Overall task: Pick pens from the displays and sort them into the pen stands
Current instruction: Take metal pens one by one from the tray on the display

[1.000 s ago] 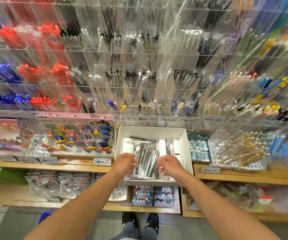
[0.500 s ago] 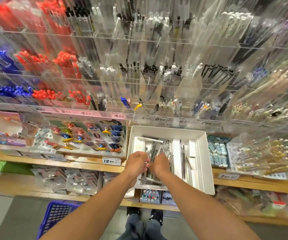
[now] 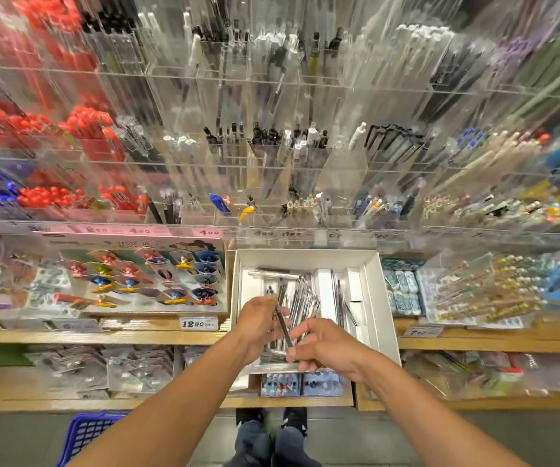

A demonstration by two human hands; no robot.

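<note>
Head view, looking down over a shop shelf. Both hands meet over a white cardboard tray with straight walls and inner dividers, sitting on a pale wooden shelf. Left hand: fingers curled, pinching the upper part of a slim pen. Right hand: thumb and forefinger pinch the pen's lower end, the other fingers loosely spread. Pen is thin, straight, dark grey with a metallic sheen, tilted, its top end toward the back of the tray; held just above the tray's contents.

Under it, a loose bundle of silver pens lies lengthwise in the tray's middle compartment; smooth, shiny barrels, closely packed.

Behind the tray: tiers of clear acrylic pen stands, glossy, thin-walled, rectangular cells. Red-capped pens at left, black and white ones centre; far right blurred. Blue plastic basket, open lattice, on the floor at lower left.
</note>
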